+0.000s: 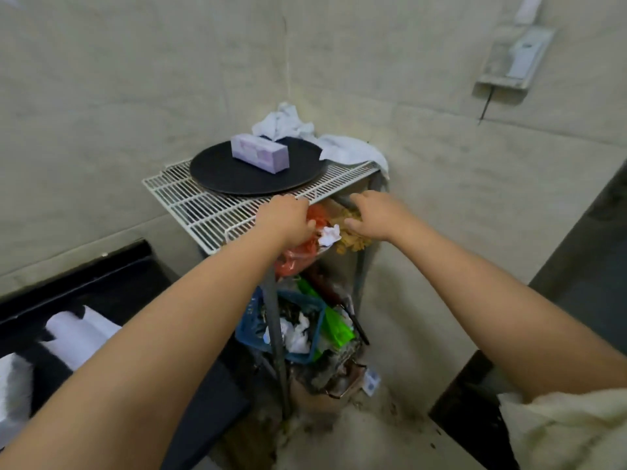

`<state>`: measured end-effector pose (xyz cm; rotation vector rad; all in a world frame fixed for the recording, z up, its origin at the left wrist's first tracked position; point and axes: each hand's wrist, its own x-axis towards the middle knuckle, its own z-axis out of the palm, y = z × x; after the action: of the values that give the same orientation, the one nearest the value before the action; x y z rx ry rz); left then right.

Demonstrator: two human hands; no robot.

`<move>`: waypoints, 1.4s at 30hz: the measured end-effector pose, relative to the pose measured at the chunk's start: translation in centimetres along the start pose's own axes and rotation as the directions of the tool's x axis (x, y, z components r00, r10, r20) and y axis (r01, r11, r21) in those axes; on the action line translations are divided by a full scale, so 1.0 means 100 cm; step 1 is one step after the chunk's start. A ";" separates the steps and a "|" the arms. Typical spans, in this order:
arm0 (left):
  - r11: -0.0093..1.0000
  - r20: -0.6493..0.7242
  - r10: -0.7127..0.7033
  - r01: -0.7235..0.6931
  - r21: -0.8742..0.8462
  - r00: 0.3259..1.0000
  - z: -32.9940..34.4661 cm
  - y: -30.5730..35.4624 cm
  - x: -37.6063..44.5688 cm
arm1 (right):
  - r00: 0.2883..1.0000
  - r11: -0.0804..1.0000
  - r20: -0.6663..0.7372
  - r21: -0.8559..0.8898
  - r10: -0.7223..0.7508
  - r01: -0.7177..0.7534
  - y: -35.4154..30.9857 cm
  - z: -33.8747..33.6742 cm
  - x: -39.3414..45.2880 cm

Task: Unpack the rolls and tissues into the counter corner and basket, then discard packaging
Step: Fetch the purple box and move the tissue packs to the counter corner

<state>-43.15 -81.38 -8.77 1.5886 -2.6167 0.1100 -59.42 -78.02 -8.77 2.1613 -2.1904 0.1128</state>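
1. Head view: a white wire rack (203,212) is seen in a wall corner, with a black round tray (237,178) laid on it.
2. A purple tissue box (259,152) is set on the tray, lying flat; white crumpled cloths (305,130) are bunched behind it against the corner.
3. The left hand (286,220) is held at the rack's front edge, fingers curled downward over an orange plastic bag (298,252); whether the bag is gripped cannot be told.
4. The right hand (376,215) is reached under the rack's edge, fingers bent and hidden among tan crumpled material (353,239); its grasp cannot be told.
5. A white paper wad (329,235) is lodged between the two hands.
6. Below, a blue basket (251,320) filled with scraps is seen, and white rolls (78,334) are lying at lower left.
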 end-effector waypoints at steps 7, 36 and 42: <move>0.977 0.012 -0.203 0.201 0.072 0.979 -0.023 -0.020 0.073 | 0.998 0.991 -0.037 0.116 -0.055 0.059 0.025 -0.019 0.077; 0.515 0.106 -0.854 0.856 0.031 0.510 0.018 -0.168 0.088 | 0.888 0.863 -0.090 0.209 -0.451 0.460 -0.107 0.023 0.313; 0.276 0.075 -0.959 0.961 0.023 0.274 0.022 -0.145 -0.003 | 0.666 0.556 -0.204 0.408 -0.718 0.724 -0.174 0.005 0.232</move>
<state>-30.16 -88.03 -10.72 2.8627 -1.1463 -0.0783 -42.36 -101.42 -6.86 3.1150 -1.1279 0.6493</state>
